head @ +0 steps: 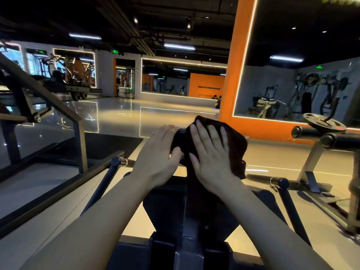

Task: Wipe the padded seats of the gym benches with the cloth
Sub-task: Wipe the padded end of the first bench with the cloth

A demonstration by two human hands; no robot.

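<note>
A dark brown cloth (236,145) is draped over the top of a black padded upright pad (178,141) on a gym machine in front of me. My right hand (210,154) lies flat on the cloth with straight, spread fingers and presses it against the pad. My left hand (157,154) rests on the pad's left side, fingers over its top edge and thumb against its face. Below the hands sits the machine's black padded seat (165,207), partly hidden by my forearms.
Two black handle bars (105,184) (290,203) flank the seat. A metal frame with a rail (48,106) stands at the left. At the right are roller pads (341,141), a weight plate (324,123), an orange wall with a mirror (229,90), and glossy floor (120,112) beyond.
</note>
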